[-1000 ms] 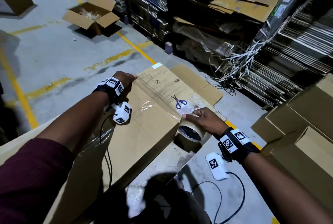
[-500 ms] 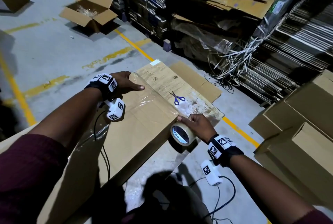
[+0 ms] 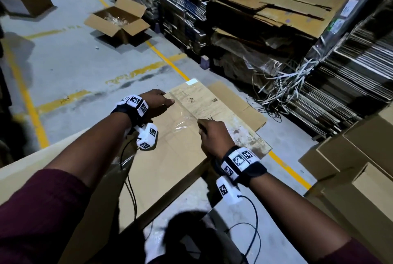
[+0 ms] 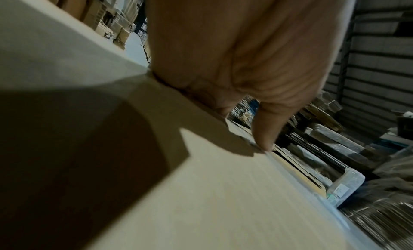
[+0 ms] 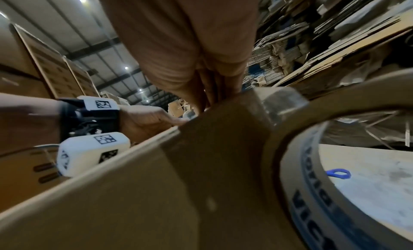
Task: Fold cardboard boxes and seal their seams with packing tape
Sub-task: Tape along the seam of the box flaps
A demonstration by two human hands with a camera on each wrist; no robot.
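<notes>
Cardboard made up the folded box (image 3: 170, 157), its top seam covered by clear tape. On the far corner of that top rested the left hand (image 3: 156, 104), fingers straight and flat, thumb tip touching the tape. Just right of it, the right hand (image 3: 214, 138) pressed the box's near edge; whether its fingers curled round anything could not be told. Below that palm hung the tape roll (image 5: 348, 165), beside the box's side.

Blue-handled scissors (image 5: 338, 173) on wooden board (image 3: 204, 102)
</notes>
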